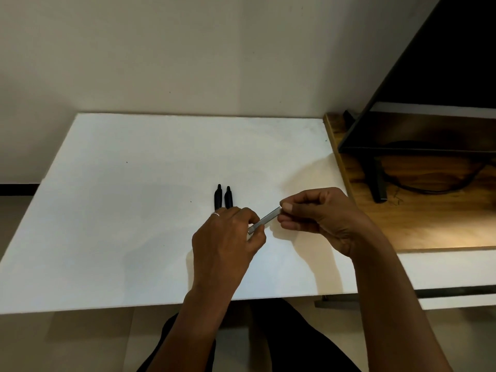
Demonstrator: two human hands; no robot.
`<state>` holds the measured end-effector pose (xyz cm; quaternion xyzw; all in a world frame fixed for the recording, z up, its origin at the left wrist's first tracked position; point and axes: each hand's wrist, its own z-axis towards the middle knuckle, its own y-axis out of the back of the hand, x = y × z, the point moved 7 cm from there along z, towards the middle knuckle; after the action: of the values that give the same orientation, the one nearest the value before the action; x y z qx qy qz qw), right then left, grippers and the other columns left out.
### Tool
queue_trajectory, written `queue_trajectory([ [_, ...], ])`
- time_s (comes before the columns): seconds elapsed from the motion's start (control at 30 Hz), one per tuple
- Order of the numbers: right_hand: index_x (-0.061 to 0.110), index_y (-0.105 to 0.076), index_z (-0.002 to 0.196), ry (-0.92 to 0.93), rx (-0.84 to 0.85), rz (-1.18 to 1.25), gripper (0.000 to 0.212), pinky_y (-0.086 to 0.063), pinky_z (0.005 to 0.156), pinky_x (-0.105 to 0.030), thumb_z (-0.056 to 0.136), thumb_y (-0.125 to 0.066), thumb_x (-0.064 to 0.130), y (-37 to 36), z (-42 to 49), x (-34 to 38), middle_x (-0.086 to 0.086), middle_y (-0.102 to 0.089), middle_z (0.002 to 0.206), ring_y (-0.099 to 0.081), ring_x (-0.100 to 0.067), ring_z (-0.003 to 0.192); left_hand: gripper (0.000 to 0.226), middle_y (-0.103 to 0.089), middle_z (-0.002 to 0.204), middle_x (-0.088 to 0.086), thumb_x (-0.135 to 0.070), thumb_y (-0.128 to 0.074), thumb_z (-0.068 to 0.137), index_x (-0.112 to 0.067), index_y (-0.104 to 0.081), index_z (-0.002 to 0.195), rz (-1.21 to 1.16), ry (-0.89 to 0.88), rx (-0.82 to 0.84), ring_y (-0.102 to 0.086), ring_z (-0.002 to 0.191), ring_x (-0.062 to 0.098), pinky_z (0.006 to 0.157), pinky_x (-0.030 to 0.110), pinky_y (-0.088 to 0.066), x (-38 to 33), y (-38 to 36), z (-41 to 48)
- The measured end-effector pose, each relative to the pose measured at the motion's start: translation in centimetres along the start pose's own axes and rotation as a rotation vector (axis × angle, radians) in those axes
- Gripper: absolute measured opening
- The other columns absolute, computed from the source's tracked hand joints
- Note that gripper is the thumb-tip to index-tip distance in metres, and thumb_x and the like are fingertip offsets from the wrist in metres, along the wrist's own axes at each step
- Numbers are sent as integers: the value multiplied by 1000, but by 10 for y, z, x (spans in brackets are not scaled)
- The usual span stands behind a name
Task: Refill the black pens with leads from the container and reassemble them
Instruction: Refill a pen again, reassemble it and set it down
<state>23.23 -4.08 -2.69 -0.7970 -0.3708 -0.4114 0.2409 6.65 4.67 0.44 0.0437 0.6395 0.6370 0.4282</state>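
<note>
1. Hands first: L hand [225,237] pinches lower-left end of lead container [264,220] btw thumb + curled fingers. R hand [319,218] pinches upper-right end, thumb on top, other fingers curled beneath.
2. Held slanted, lifted off white board [134,210], roughly mid-view. Slim grey-clear case; can't tell if cap is on or off, and no leads visible.
3. Black pens [228,197]: two, side by side, almost touching, flat on board just beyond L knuckles, tips pointing away. Near ends hidden behind L hand. Look unopened, so prob. early in task, w/ case being opened.
4. Farther R: wooden desk [429,224] w/ dark monitor stand [377,181], well apart from the work.
5. Risks, as judgement only:
   - Pulling cap too hard could jerk case open and scatter leads over board or floor.
   - Tipping open end downward could let leads slide out.
   - Squeezing thin leads could snap them.
   - Dropping L wrist could nudge pens and roll them off.
</note>
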Motion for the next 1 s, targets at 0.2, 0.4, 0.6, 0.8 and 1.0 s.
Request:
queue_trajectory([
  [0.2, -5, -76, 92, 51, 20, 4, 28, -62, 65, -28, 67, -79, 7, -1, -1, 4, -23, -77, 84, -77, -28, 73, 15, -71, 68, -5, -41, -66, 89, -27, -73, 92, -15, -40, 8, -60, 58, 18, 53, 24, -32, -1, -3, 1],
  [0.4, -2, -78, 93, 82, 43, -31, 23, -63, 67, -28, 70, -78, 5, -3, -2, 7, -23, -77, 87, -77, -29, 76, 14, -72, 73, -5, -38, -64, 91, -27, -73, 94, -77, -45, 21, -60, 62, 17, 55, 26, -37, 5, -3, 4],
  [0.6, -2, -78, 93, 99, -4, -171, 12, -64, 70, -31, 83, -72, -6, 0, -1, 7, -22, -77, 82, -77, -29, 74, 10, -70, 72, -3, -34, -68, 88, -28, -75, 93, -161, -27, 83, -61, 65, 16, 57, 28, -42, 6, -7, 4],
  [0.8, -3, -78, 93, 79, 108, -176, 21, -62, 66, -27, 73, -76, 6, 3, -7, 9, -25, -77, 83, -76, -26, 73, 10, -76, 69, -2, -16, -82, 79, -17, -80, 88, -695, 229, 233, -72, 55, 12, 49, 19, -55, 24, -16, 4],
  [1.0, 0, -80, 93, 116, 194, -234, 25, -63, 68, -29, 71, -77, 10, 2, -10, 11, -24, -77, 84, -77, -28, 75, 9, -77, 65, -3, -13, -83, 76, -20, -81, 79, -836, 323, 293, -75, 57, 13, 52, 16, -55, 28, -19, 5],
])
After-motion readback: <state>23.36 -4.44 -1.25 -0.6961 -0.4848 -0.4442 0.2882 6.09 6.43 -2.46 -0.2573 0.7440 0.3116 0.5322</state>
